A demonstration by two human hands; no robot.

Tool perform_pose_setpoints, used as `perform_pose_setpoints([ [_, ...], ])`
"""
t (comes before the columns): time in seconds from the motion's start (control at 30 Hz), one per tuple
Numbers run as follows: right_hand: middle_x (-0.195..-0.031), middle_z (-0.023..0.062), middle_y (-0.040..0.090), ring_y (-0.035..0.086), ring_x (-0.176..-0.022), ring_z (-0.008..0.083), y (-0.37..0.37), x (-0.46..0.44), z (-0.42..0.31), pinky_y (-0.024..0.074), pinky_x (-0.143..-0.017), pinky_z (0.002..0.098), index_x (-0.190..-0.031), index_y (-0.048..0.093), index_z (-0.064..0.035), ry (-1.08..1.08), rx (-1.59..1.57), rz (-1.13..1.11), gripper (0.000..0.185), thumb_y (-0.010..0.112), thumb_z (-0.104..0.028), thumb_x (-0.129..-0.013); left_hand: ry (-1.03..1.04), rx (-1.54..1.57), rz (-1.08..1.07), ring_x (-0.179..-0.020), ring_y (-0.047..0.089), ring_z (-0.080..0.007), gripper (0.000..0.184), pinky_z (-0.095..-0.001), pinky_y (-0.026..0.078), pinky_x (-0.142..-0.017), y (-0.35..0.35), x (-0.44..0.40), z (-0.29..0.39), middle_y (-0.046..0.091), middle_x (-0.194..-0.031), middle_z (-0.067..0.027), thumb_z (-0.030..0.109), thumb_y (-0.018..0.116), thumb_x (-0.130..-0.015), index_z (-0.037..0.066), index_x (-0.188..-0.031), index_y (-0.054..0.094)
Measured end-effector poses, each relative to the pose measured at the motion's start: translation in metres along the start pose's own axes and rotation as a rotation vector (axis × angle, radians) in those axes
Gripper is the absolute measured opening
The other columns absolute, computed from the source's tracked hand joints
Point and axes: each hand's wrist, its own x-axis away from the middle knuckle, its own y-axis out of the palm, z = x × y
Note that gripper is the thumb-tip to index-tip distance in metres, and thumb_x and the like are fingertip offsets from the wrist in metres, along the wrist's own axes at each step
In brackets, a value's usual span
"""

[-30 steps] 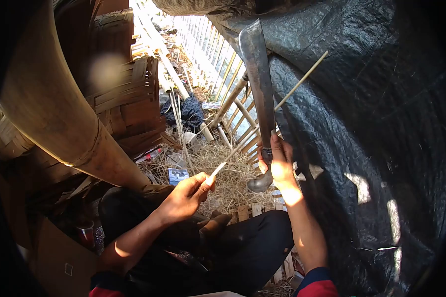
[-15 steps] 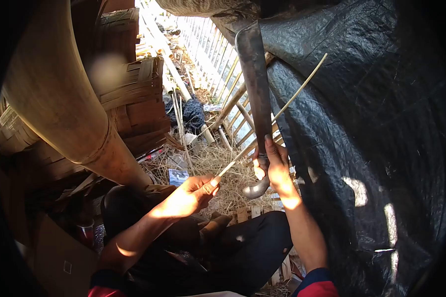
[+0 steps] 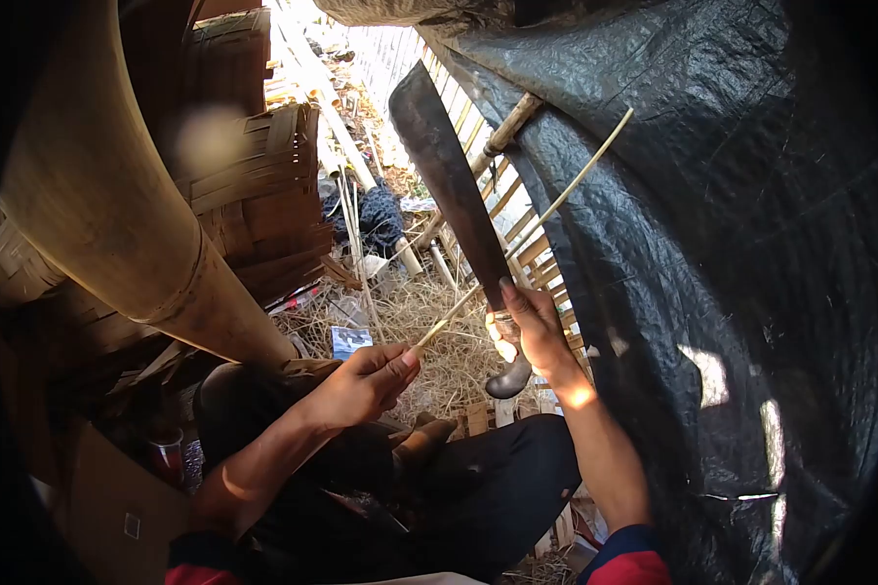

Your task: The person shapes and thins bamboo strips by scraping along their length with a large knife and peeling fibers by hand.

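Observation:
My left hand (image 3: 368,387) pinches the near end of a thin pale bamboo stick (image 3: 583,174). The stick slants up to the right and passes behind the blade of a machete (image 3: 449,175). Wrapped round the machete's handle is my right hand (image 3: 534,336), its thumb lying near the base of the blade. The broad dark blade points up and leans to the left, and the curved end of the handle (image 3: 508,380) shows below my fingers. Whether the blade touches the stick I cannot tell.
A thick bamboo pole (image 3: 180,263) slants down on the left beside woven bamboo panels (image 3: 254,156). Black plastic sheeting (image 3: 712,292) hangs on the right. Dry straw (image 3: 439,346) covers the ground ahead, near a slatted bamboo fence (image 3: 478,127). A plastic cup (image 3: 167,456) stands at lower left.
The machete has tilted from nearly upright to leaning left. My left hand has shifted slightly left with the stick, still gripping its near end.

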Motion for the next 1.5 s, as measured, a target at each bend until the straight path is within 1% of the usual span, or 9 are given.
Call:
perform_pose_setpoints([
  [0.17, -0.054, 0.0015, 0.047, 0.042, -0.039, 0.0077, -0.001, 0.001, -0.018, 0.0346, -0.037, 0.0234, -0.075, 0.056, -0.0021, 0.008, -0.204, 0.059, 0.053, 0.048, -0.051, -0.095, 0.047, -0.024, -0.038, -0.051, 0.028, -0.0017, 0.033, -0.0204, 0.023, -0.044, 0.0, -0.006, -0.002, 0.035, -0.061, 0.009, 0.031, 0.042, -0.103, 0.011, -0.077, 0.046],
  [0.3, -0.052, -0.0015, 0.044, 0.042, -0.04, 0.0076, 0.004, 0.0, -0.002, 0.0331, -0.037, 0.0239, -0.068, 0.054, -0.0038, 0.005, -0.067, -0.097, 0.053, 0.048, -0.048, -0.096, 0.031, -0.003, -0.063, -0.049, 0.027, -0.0017, 0.034, -0.0207, 0.022, -0.043, -0.001, -0.006, -0.001, 0.034, -0.06, 0.009, 0.032, 0.041, -0.103, 0.011, -0.076, 0.045],
  [0.5, -0.054, 0.0026, 0.05, 0.041, -0.037, 0.0078, -0.006, 0.005, -0.017, 0.0348, -0.035, 0.0244, -0.075, 0.057, -0.0025, 0.005, -0.256, 0.045, 0.052, 0.049, -0.05, -0.095, 0.044, -0.051, -0.04, -0.047, 0.026, -0.0019, 0.035, -0.0214, 0.021, -0.042, 0.008, -0.002, 0.004, 0.033, -0.058, 0.0096, 0.033, 0.04, -0.103, 0.012, -0.075, 0.044],
  [0.63, -0.057, 0.0018, 0.051, 0.045, -0.039, 0.0086, 0.005, 0.007, -0.006, 0.0356, -0.036, 0.0231, -0.074, 0.057, -0.0027, 0.05, -0.124, -0.121, 0.054, 0.051, -0.053, -0.093, -0.002, 0.039, -0.032, -0.047, 0.027, -0.0031, 0.034, -0.0215, 0.021, -0.043, 0.002, -0.004, 0.001, 0.033, -0.058, 0.0087, 0.036, 0.043, -0.102, 0.012, -0.078, 0.048],
  [0.83, -0.054, 0.003, 0.051, 0.045, -0.036, 0.01, 0.001, 0.004, -0.008, 0.036, -0.033, 0.0249, -0.077, 0.057, -0.0024, 0.062, -0.276, 0.052, 0.053, 0.047, -0.051, -0.095, -0.011, -0.001, 0.0, -0.044, 0.027, -0.0049, 0.035, -0.0236, 0.021, -0.041, -0.005, -0.004, -0.007, 0.034, -0.055, 0.0074, 0.042, 0.051, -0.097, 0.012, -0.078, 0.051],
  [0.97, -0.057, 0.002, 0.05, 0.042, -0.041, 0.0079, 0.014, 0.003, 0.009, 0.0365, -0.036, 0.0243, -0.078, 0.057, -0.0022, 0.079, -0.177, -0.251, 0.048, 0.05, -0.047, -0.096, 0.068, 0.024, -0.013, -0.045, 0.028, -0.0031, 0.031, -0.0222, 0.021, -0.041, -0.013, 0.001, -0.012, 0.035, -0.056, 0.0084, 0.033, 0.047, -0.101, 0.012, -0.079, 0.051],
  [1.1, -0.056, 0.0026, 0.051, 0.046, -0.039, 0.0092, 0.017, 0.002, -0.01, 0.0354, -0.035, 0.0237, -0.079, 0.057, -0.0016, 0.102, -0.176, 0.027, 0.051, 0.048, -0.049, -0.096, 0.015, 0.012, -0.002, -0.045, 0.028, -0.0035, 0.03, -0.0219, 0.021, -0.041, -0.018, 0.003, -0.011, 0.036, -0.056, 0.0078, 0.034, 0.047, -0.1, 0.012, -0.08, 0.052],
  [1.27, -0.056, 0.0019, 0.047, 0.04, -0.039, 0.0093, 0.03, 0.004, 0.007, 0.0344, -0.036, 0.024, -0.077, 0.054, -0.0027, 0.08, -0.196, -0.204, 0.053, 0.051, -0.053, -0.093, 0.009, 0.026, 0.0, -0.045, 0.028, -0.0037, 0.031, -0.0216, 0.021, -0.042, -0.02, 0.0, -0.015, 0.036, -0.056, 0.0073, 0.035, 0.047, -0.101, 0.012, -0.08, 0.05],
  [1.5, -0.056, 0.0024, 0.05, 0.044, -0.036, 0.0095, 0.007, 0.001, -0.006, 0.0361, -0.034, 0.0246, -0.077, 0.057, -0.0015, 0.097, -0.217, 0.048, 0.054, 0.048, -0.052, -0.095, 0.05, -0.013, -0.011, -0.045, 0.028, -0.0037, 0.032, -0.022, 0.021, -0.042, -0.006, -0.006, -0.009, 0.036, -0.055, 0.007, 0.036, 0.047, -0.1, 0.012, -0.079, 0.05],
])
